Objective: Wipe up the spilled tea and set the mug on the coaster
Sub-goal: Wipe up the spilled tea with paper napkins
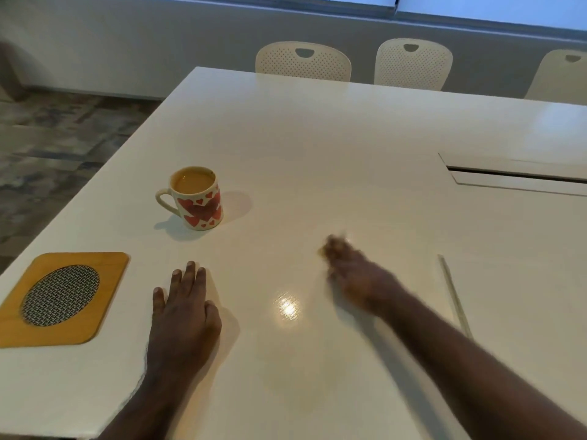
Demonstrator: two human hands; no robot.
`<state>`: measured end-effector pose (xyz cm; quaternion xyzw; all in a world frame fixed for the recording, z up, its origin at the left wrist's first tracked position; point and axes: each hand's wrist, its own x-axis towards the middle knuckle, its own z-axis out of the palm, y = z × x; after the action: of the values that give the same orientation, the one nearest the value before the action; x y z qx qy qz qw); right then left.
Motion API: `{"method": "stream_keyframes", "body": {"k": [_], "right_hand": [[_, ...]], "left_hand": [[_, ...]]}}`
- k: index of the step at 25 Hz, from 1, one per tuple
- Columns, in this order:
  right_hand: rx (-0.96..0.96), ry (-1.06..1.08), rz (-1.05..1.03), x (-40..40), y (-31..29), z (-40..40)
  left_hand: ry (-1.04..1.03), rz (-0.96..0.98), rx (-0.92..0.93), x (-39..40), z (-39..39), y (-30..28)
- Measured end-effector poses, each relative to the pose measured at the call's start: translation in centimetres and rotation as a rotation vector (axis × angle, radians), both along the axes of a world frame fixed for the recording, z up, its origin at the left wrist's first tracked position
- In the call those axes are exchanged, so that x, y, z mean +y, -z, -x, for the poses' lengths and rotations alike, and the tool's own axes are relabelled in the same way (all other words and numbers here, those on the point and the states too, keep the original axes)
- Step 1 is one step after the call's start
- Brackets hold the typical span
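Note:
A cream mug (199, 203) with red hearts stands upright on the white table (317, 147), full of milky tea, its handle pointing left. The yellow wooden coaster (60, 298) with a woven oval centre lies at the table's left edge, nearer me than the mug. My left hand (184, 309) rests flat on the table between coaster and centre, fingers straight. My right hand (352, 268) is motion-blurred right of centre; its fingers curl over a small pale, tan-stained wad of tissue (322, 250) pressed on the table. No spill shows clearly on the surface.
Three cream perforated chairs (303, 61) stand along the far edge. A cable flap with a slot (514, 176) is set into the table at right. A thin pale strip (454, 296) lies right of my right arm. Patterned floor lies left of the table.

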<state>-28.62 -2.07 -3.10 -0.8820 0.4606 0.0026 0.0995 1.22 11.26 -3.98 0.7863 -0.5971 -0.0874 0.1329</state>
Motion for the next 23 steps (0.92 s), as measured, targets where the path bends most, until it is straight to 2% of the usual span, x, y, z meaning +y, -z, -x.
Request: {"method": "stream_keyframes", "body": {"k": [3, 5, 8, 12, 14, 17, 18, 20, 23], "right_hand": [[-0.022, 0.566, -0.079, -8.0, -1.2, 5.2], [-0.022, 0.711, -0.088, -11.0, -1.4, 4.1], [-0.060, 0.590, -0.161, -11.7, -1.6, -3.2], [-0.043, 0.115, -0.126, -6.2, -1.2, -13.7], [-0.069, -0.034, -0.124, -2.0, -0.9, -15.4], [-0.069, -0.192, -0.149, 0.4, -0.7, -12.4], [-0.049, -0.182, -0.110, -0.4, -0.7, -10.5], [-0.041, -0.001, -0.072, -3.3, -1.0, -5.3], [-0.092, 0.476, -0.146, -7.2, -2.4, 3.7]], "left_hand": [[0.000, -0.021, -0.048, -0.1, 0.4, 0.1], [0.003, -0.037, -0.077, -0.1, 0.6, 0.0], [-0.006, -0.043, -0.064, -0.2, 0.7, -0.1], [0.004, -0.051, -0.038, -0.2, 0.6, -0.3], [0.006, -0.064, -0.025, -0.2, 0.5, -0.4], [0.003, -0.079, -0.037, -0.3, 0.5, -0.4], [0.002, -0.079, -0.039, -0.3, 0.5, -0.4], [0.003, -0.080, -0.050, -0.3, 0.5, -0.5], [0.004, -0.075, -0.051, -0.3, 0.6, -0.6]]}}
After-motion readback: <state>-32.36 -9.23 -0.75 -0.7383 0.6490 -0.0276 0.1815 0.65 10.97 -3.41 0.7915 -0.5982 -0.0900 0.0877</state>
